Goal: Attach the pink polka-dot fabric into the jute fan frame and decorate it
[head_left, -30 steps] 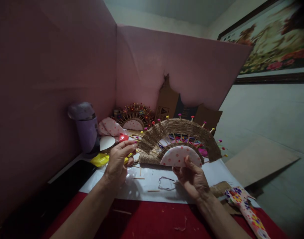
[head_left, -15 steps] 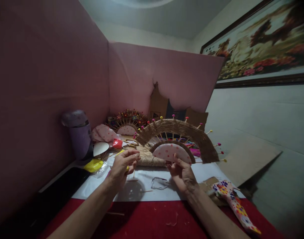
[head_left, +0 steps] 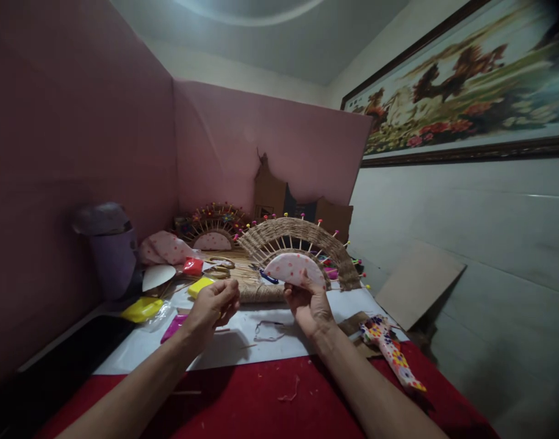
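Observation:
A fan-shaped craft piece (head_left: 302,235) stands raised over the table. It has a twine-woven arch, thin stick ribs tipped with small coloured balls, and a half-round base (head_left: 293,268) in white cloth with red dots. My right hand (head_left: 309,308) grips this base from below, thumb on the front and fingers behind. To its left, my left hand (head_left: 218,305) is closed in a pinch, apart from the fan. Whatever its fingertips hold, if anything, is too small to make out. Behind the hands lies a twine-wrapped bundle of sticks (head_left: 256,294).
A similar fan (head_left: 213,238) stands at the back. Scissors (head_left: 222,263), yellow packets (head_left: 142,310), a red packet (head_left: 192,266) and a purple bottle (head_left: 112,256) are on the left. A flowered cloth piece (head_left: 392,350) lies at the right. Pink panels enclose the back and left.
The view has turned right, so the scene sits further left. The fan has tilted a little and its woven face looks brighter. Both hands keep nearly the same pose.

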`<state>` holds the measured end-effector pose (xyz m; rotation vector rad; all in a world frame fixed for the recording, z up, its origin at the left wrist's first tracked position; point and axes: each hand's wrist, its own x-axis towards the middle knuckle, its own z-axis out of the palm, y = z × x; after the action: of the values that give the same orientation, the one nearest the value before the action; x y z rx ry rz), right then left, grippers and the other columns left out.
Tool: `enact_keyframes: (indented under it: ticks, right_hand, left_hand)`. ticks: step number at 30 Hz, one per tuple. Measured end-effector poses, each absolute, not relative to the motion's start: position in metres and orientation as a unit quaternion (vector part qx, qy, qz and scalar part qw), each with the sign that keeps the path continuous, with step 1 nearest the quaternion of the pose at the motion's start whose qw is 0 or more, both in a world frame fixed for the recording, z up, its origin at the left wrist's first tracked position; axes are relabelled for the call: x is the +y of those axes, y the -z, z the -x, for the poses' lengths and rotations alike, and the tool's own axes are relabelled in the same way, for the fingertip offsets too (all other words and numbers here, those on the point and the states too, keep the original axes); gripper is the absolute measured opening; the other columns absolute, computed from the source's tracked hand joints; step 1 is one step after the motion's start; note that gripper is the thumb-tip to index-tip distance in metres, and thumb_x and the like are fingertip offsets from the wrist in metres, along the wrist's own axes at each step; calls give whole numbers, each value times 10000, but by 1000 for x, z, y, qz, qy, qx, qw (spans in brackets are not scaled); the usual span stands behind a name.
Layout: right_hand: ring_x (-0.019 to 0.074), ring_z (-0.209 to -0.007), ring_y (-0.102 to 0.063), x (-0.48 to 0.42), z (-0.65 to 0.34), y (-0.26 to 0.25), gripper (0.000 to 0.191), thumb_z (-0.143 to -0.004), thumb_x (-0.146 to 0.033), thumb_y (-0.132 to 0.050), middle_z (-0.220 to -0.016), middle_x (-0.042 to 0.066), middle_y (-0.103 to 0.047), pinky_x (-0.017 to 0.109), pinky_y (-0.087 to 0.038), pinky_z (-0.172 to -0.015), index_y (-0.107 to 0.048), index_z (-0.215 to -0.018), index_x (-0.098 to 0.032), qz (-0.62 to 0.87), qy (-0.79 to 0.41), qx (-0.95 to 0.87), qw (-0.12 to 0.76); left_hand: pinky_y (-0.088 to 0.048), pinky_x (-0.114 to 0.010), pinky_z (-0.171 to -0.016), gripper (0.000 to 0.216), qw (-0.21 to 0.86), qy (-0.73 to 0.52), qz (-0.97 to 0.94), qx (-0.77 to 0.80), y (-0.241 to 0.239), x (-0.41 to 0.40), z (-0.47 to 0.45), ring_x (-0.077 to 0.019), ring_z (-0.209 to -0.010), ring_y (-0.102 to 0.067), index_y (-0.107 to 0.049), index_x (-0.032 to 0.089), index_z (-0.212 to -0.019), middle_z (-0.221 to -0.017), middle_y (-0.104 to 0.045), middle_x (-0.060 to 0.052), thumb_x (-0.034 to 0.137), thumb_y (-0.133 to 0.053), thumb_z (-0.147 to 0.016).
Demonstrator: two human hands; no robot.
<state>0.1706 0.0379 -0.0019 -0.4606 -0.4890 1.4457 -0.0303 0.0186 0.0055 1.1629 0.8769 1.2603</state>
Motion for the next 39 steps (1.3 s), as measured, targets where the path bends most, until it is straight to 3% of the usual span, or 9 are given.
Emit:
enact_keyframes:
  ticks: [4, 8, 10, 13, 16, 20, 25, 39]
  right_hand:
    - [109, -531, -565, 35, -168, 0, 210, -602, -232, -766, -645, -12, -662, 199, -460, -429, -624, -754, -199, 204, -653, -224, 694]
    - [107, -519, -561, 29, -158, 2, 217, -604, -233, -785, -617, -8, -649, 198, -466, -433, -617, -727, -172, 213, -672, -234, 670]
    - [103, -505, -553, 26, -150, 5, 216, -614, -247, -787, -602, -1, -643, 202, -471, -441, -621, -716, -153, 220, -685, -257, 646]
    - [99, -506, -559, 22, -140, 10, 254, -614, -296, -793, -570, 16, -628, 186, -469, -459, -640, -698, -112, 224, -707, -308, 596]
    - [100, -537, -582, 19, -133, 13, 328, -613, -351, -789, -573, 40, -626, 165, -464, -483, -657, -705, -66, 219, -722, -351, 554]
    - [107, -526, -586, 18, -134, 9, 323, -634, -359, -772, -588, 34, -635, 184, -459, -467, -653, -751, -83, 213, -700, -353, 583]
    - [99, -514, -584, 20, -142, 2, 281, -594, -282, -795, -624, -5, -650, 188, -465, -449, -630, -764, -133, 214, -675, -303, 637]
    - [94, -538, -592, 18, -149, -4, 214, -626, -189, -741, -665, -11, -672, 180, -448, -466, -627, -805, -162, 178, -714, -284, 615]
  left_hand:
    - [-143, -138, -329, 322, 576, -528, -512, 357, -3, 17, 27, -16, -326, -307, -522, 155, -729, -500, -537, 43, 405, -714, -664]
    - [-187, -134, -333, 491, 592, -518, -513, 344, -3, 12, 20, -15, -362, -385, -517, 195, -990, -718, -605, 27, 313, -783, -595]
    - [-176, -143, -326, 441, 605, -504, -520, 330, -2, 10, 17, -19, -366, -398, -537, 183, -971, -762, -615, -2, 381, -748, -638]
    - [-173, -154, -317, 372, 622, -482, -509, 349, 1, 7, 13, -23, -345, -345, -594, 125, -759, -563, -549, 9, 482, -672, -692]
    - [-264, -135, -350, 334, 639, -506, -434, 385, 1, 5, 12, -34, -384, -376, -600, 122, -623, -452, -472, 41, 429, -728, -648]
    - [-375, -110, -416, 274, 661, -540, -348, 387, -5, 3, 13, -46, -482, -497, -660, 128, -702, -586, -608, 4, 330, -796, -576]
    - [-438, -108, -437, 271, 656, -573, -285, 401, -13, 6, 18, -85, -553, -608, -658, 133, -761, -633, -661, -22, 253, -807, -570]
    - [-258, -124, -317, 257, 642, -572, -335, 387, -9, 12, 27, -51, -391, -463, -601, 131, -682, -548, -643, -36, 285, -783, -584]
